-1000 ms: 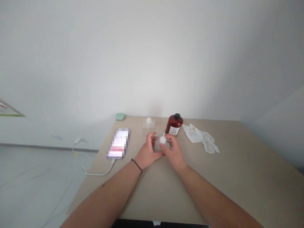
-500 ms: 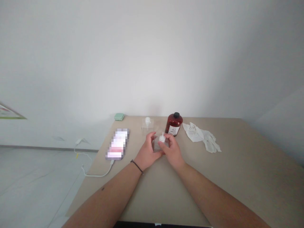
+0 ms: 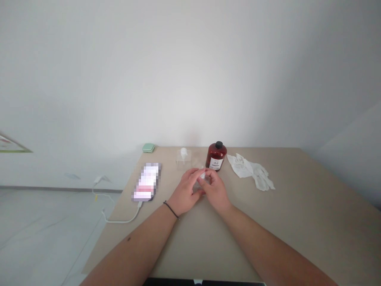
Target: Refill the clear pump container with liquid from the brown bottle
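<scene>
Between my hands stands a small clear bottle with a white pump-like top (image 3: 203,174); most of its body is hidden by my fingers. My left hand (image 3: 187,193) wraps round its left side, fingers reaching across toward the white top. From the right, my right hand (image 3: 216,189) is closed on it, thumb and fingers at the white top. Just behind them is a dark red bottle (image 3: 216,156) with a black cap and a white label, upright. A second clear bottle (image 3: 180,163) with a white pump top stands behind my left hand.
A phone (image 3: 147,181) with its screen lit lies to the left, a white cable (image 3: 122,221) running off the table edge. A green case (image 3: 148,147) sits at the back left corner. White gloves (image 3: 251,171) lie right of the red bottle. A wall rises behind the table (image 3: 285,210).
My left fingers have moved from the bottle's side up and over toward its white top, covering more of it. My right hand stays at the top. The view has shifted slightly.
</scene>
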### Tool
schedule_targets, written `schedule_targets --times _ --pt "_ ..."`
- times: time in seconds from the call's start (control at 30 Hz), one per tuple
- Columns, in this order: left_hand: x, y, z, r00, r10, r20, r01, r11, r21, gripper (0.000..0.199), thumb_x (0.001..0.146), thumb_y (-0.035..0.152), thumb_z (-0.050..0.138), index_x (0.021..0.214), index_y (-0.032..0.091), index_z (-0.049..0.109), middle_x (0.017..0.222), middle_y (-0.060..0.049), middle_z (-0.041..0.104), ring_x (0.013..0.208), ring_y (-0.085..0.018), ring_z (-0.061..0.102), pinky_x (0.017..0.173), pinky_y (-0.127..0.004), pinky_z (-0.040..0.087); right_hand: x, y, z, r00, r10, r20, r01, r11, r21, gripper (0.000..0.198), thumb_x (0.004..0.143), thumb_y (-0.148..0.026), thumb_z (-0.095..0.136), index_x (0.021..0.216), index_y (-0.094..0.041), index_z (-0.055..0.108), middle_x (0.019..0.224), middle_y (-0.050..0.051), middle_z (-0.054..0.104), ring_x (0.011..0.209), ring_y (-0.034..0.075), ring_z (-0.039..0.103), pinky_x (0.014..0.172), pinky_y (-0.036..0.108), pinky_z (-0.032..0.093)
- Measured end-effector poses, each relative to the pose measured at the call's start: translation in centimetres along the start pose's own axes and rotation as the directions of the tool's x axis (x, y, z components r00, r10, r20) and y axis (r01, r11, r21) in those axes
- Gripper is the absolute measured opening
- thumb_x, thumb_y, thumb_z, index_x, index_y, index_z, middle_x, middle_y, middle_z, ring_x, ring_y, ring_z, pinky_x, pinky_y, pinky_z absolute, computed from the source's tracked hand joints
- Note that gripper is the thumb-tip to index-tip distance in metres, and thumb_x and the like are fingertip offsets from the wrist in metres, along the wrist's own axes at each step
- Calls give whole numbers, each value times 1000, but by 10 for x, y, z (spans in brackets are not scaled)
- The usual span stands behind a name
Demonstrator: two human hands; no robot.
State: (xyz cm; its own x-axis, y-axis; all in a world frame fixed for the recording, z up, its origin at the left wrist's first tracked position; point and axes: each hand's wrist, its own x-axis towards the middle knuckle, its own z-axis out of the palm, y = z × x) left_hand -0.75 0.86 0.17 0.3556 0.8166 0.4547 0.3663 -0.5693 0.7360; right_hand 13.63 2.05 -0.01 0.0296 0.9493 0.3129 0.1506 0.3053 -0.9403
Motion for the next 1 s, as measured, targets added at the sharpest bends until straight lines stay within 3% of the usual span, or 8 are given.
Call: schedule_targets --times 0.2,0.43,0.73,1.0 --pt "0 0 -1 1000 25 13 -25 1000 -1 67 83 8 59 143 29 39 139 -11 46 134 -27 42 116 -52 33 -1 -4 -2 999 -39 23 41 996 -84 16 82 -36 62 89 -22 58 105 6 64 102 22 59 95 41 45" --pt "-1 -1 -4 999 29 39 -28 1000 -14 67 82 9 61 143 29 39 143 -11 44 136 -27 40 117 -51 31 0 -1 -10 984 -116 135 134 982 -130 24 88 -37 55 103 -22 65 110 8 62 108 23 58 99 41 44" --pt "-1 4 -6 999 27 26 -27 999 -19 71 77 3 62 140 30 42 139 -9 48 132 -27 43 116 -51 33 -1 3 -8 992 -65 108 76 992 -104 24 82 -34 63 103 -23 62 105 4 63 102 22 58 94 41 47" --pt "-1 3 -6 1000 13 19 -13 1000 -26 70 78 7 65 140 31 43 138 -8 48 131 -27 44 116 -50 33 -1 8 -9 991 -16 136 20 999 -31 25 84 -36 60 106 -23 58 106 5 63 102 22 60 93 42 48"
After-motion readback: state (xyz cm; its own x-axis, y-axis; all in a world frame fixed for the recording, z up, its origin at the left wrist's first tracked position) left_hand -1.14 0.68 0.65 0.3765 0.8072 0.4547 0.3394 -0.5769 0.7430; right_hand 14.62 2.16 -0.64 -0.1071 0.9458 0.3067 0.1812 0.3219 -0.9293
